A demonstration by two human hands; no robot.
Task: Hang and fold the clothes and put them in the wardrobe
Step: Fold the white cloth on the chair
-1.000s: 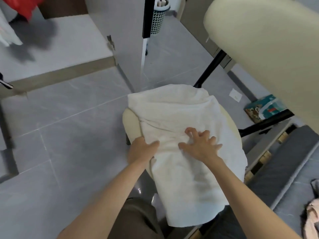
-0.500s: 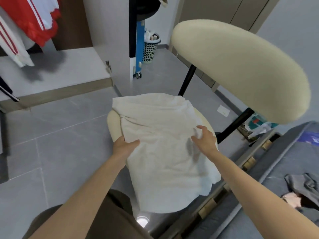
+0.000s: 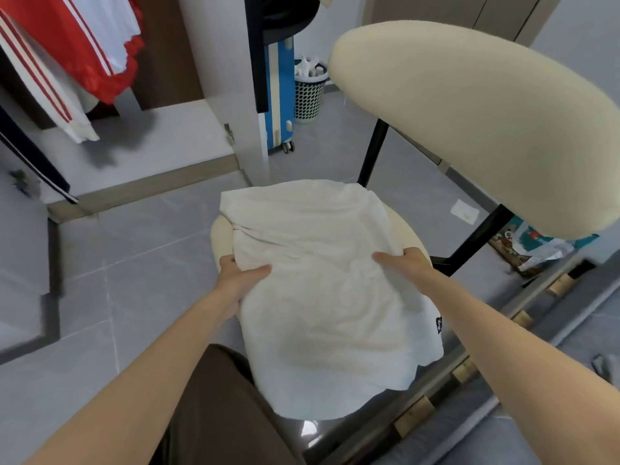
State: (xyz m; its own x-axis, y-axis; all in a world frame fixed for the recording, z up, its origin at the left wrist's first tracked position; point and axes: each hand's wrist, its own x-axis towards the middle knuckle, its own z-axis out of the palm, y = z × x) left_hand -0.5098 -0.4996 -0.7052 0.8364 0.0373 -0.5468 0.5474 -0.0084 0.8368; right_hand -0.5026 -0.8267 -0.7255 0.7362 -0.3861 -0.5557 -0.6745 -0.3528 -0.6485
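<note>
1. White garment [image 3: 322,280] lies spread on the round cream seat [image 3: 219,236] of a chair. Its far part covers most of the seat, and its near part hangs over the near edge of the seat, toward the person's brown trousers [image 3: 218,397].
2. The cloth is plain and off-white, with soft wrinkles. A fold line runs across it near the far left corner. A small black label [image 3: 438,325] sits on the right edge, in the hanging part.
3. The hands are apart, one on each side of the garment at the middle of its length. The left hand [image 3: 240,278] grips the left edge, thumb on top and fingers under the cloth. The right hand [image 3: 407,263] holds the right edge in the same way.
4. A narrow strip of the seat shows on the left of the garment and a little on the far right. The near hem is wavy and hangs free.
5. The cream backrest [image 3: 469,129] rises on black bars at the far right, above the seat.
6. On the left there is bare grey floor [image 3: 134,263] up to the wardrobe [image 3: 161,146], which stands open at the far left with red and white clothes [image 3: 77,45] hanging inside.
7. A blue suitcase [image 3: 280,95] and a basket [image 3: 308,95] stand far behind the wardrobe door.
8. A grey bed [image 3: 587,313] is just beside the chair on the near right.
</note>
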